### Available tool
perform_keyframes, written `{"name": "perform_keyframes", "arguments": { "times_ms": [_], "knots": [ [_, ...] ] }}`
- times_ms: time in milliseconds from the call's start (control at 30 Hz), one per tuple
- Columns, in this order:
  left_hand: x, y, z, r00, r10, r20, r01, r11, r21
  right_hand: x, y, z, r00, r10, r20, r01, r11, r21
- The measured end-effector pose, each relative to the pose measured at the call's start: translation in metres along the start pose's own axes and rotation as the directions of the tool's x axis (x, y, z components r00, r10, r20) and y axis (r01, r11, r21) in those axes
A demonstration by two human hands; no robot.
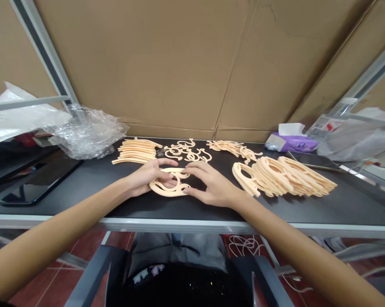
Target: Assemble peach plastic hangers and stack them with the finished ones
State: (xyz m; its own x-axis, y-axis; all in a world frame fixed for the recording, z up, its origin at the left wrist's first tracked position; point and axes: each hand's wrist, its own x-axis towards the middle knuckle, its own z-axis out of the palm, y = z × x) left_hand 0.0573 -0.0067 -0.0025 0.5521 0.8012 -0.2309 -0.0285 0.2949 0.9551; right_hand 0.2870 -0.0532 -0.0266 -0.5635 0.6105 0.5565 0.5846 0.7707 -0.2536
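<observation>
Black tabletop point(195, 209), brown cardboard point(167, 64) behind

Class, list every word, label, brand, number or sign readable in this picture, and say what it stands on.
No text is readable.
Purple tissue pack: a small mark on its side, too small to read.
Red-and-white label at the right: too blurred to read.
Held cream plastic piece: no lettering discernible.
</observation>
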Motion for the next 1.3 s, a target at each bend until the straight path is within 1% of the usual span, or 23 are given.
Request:
{"name": "perform_keyframes", "arguments": {
  "times_ms": [233,400,533,733,1100,1300],
  "knots": [
    [0.0003,-0.0003,-0.0006,1.0,0.006,0.018,-0.006,1.0,-0.016,0.0002,-0.0014,0.0011,1.0,0.013,0.0,-0.013,1.0,-0.006],
    [0.002,-0.002,-0.0023,1.0,0.006,-0.02,-0.006,1.0,-0.004,0.0008,-0.0023,0.001,1.0,0.018,0.004,-0.018,1.0,0.002],
    [0.0031,-0.002,-0.0021,1.0,-0.012,-0.012,0.012,1.0,-0.02,0.0007,-0.003,0.0004,0.999,0.028,0.017,-0.028,1.0,0.0],
    [0.0022,-0.0006,-0.001,0.999,-0.013,-0.04,0.012,0.999,-0.035,0.0007,-0.0023,0.0011,1.0,0.022,0.016,-0.022,1.0,0.007],
    [0.0027,-0.002,-0.0026,1.0,0.004,-0.007,-0.005,0.999,-0.045,-0.0004,-0.0027,0.0009,0.998,0.043,0.037,-0.043,0.999,-0.001],
    [0.0006,0.0008,-0.0001,1.0,-0.019,-0.006,0.018,0.999,-0.043,-0.0001,-0.0014,0.0026,0.999,0.018,0.027,-0.017,1.0,-0.019]
  ]
}}
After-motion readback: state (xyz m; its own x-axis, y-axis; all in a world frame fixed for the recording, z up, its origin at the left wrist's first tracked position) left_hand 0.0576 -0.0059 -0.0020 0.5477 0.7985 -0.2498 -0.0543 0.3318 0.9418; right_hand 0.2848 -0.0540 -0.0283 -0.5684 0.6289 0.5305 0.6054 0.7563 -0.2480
